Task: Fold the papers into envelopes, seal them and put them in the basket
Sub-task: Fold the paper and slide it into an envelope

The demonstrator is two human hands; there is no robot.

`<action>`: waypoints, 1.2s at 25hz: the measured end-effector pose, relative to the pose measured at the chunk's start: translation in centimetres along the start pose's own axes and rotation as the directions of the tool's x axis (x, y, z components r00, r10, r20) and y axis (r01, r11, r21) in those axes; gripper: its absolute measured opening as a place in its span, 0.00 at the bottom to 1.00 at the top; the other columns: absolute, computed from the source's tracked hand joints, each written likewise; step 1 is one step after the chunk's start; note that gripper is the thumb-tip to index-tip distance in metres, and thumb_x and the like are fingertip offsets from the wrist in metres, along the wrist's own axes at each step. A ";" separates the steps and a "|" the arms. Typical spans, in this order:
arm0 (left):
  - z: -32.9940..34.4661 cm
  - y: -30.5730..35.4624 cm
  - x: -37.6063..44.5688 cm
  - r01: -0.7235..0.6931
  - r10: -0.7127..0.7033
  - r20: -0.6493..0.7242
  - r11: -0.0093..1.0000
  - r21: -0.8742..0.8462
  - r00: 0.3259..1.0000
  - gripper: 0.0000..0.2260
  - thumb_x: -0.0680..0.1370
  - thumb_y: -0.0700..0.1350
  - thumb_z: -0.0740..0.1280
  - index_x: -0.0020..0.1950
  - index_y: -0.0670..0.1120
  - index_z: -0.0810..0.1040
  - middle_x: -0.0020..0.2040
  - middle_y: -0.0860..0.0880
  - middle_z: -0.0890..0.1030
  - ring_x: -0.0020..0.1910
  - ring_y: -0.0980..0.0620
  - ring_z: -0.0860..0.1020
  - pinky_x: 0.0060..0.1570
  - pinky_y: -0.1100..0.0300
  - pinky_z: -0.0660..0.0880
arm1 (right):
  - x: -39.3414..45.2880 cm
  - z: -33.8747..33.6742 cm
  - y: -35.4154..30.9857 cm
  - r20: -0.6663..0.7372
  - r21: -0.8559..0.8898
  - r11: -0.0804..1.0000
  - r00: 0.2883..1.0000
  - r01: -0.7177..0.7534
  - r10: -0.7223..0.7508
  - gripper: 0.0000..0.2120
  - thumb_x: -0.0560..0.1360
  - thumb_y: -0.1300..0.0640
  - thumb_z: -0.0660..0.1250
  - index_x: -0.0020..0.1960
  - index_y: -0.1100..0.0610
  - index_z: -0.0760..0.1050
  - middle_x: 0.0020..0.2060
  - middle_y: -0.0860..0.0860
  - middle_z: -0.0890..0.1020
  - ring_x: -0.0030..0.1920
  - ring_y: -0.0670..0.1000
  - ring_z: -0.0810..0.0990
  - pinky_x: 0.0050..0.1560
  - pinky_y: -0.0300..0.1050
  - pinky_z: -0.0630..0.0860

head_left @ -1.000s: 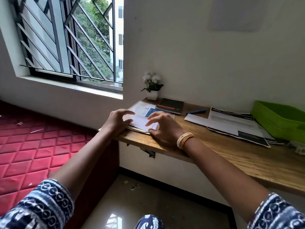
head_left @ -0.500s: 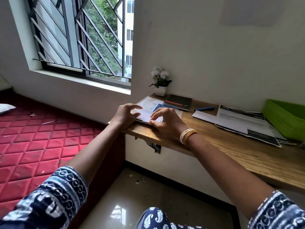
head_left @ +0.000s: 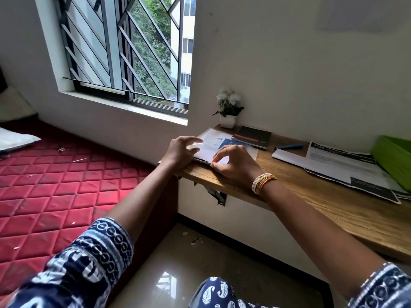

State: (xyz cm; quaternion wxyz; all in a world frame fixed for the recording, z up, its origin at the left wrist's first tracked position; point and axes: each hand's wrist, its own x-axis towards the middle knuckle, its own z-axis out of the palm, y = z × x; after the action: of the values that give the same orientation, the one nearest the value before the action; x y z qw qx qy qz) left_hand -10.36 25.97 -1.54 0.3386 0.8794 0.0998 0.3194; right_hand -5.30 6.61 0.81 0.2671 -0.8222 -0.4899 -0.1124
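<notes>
A folded white paper (head_left: 208, 152) lies at the left end of the wooden shelf desk (head_left: 311, 196), on top of a printed sheet with a blue panel (head_left: 222, 142). My left hand (head_left: 179, 152) presses its left part, fingers spread over it. My right hand (head_left: 235, 165), with bangles on the wrist, pinches the paper's near right edge between thumb and fingers. More printed papers (head_left: 338, 165) lie to the right. The green basket (head_left: 393, 161) stands at the far right, partly cut off.
A small potted white flower (head_left: 228, 107) stands in the desk's back corner, beside a dark notebook (head_left: 253, 136). A blue pen (head_left: 289, 146) lies behind the papers. A red quilted mattress (head_left: 55, 185) fills the left. A barred window is above it.
The camera has turned left and shifted. Both hands stay on the folded paper; my right fingers have closed in on its near edge.
</notes>
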 end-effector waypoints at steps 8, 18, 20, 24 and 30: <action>-0.6 -0.1 -0.1 0.074 -0.069 0.033 0.978 -0.193 0.997 0.24 0.71 0.28 0.62 0.56 0.52 0.82 0.59 0.51 0.82 0.60 0.58 0.77 0.61 0.64 0.73 | 0.6 0.6 -0.2 0.007 -0.032 0.999 1.000 -0.024 0.024 0.10 0.70 0.50 0.74 0.47 0.54 0.84 0.48 0.50 0.84 0.49 0.48 0.80 0.52 0.45 0.79; -0.7 0.1 -0.5 0.143 -0.134 -0.168 0.989 0.039 0.977 0.08 0.67 0.37 0.75 0.40 0.49 0.82 0.44 0.50 0.74 0.40 0.55 0.74 0.44 0.66 0.71 | 1.0 0.9 -0.1 0.016 -0.078 0.996 0.999 -0.045 0.046 0.14 0.69 0.47 0.73 0.50 0.55 0.83 0.52 0.51 0.84 0.55 0.49 0.79 0.57 0.45 0.77; -0.7 0.0 -0.9 0.138 -0.114 -0.197 0.984 0.113 0.974 0.05 0.66 0.40 0.76 0.38 0.49 0.83 0.40 0.51 0.74 0.39 0.54 0.74 0.41 0.66 0.68 | 0.8 0.9 0.1 0.027 -0.071 0.996 0.998 -0.057 0.059 0.14 0.70 0.47 0.73 0.49 0.55 0.83 0.52 0.51 0.84 0.55 0.49 0.79 0.57 0.45 0.77; -0.9 -0.1 -1.0 0.121 -0.100 -0.144 0.981 0.151 0.985 0.05 0.67 0.45 0.76 0.41 0.48 0.86 0.39 0.52 0.79 0.39 0.56 0.75 0.43 0.68 0.67 | 0.6 1.1 0.4 0.007 -0.064 0.995 0.997 -0.075 0.076 0.13 0.71 0.49 0.72 0.49 0.56 0.83 0.52 0.52 0.84 0.54 0.49 0.80 0.56 0.43 0.77; -0.8 -0.3 -0.9 0.154 -0.142 -0.090 0.977 0.148 0.986 0.11 0.76 0.52 0.68 0.47 0.46 0.86 0.42 0.48 0.78 0.43 0.51 0.77 0.45 0.62 0.70 | 0.5 1.2 0.3 -0.062 -0.083 0.992 0.994 -0.091 0.086 0.13 0.73 0.54 0.69 0.54 0.58 0.82 0.55 0.54 0.83 0.55 0.51 0.81 0.58 0.45 0.78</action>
State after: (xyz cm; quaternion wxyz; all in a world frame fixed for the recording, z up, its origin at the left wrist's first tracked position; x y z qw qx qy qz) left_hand -11.50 26.29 -1.74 0.2883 0.8798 0.2028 0.3190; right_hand -4.87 7.47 -0.10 0.2503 -0.8501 -0.4398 -0.1456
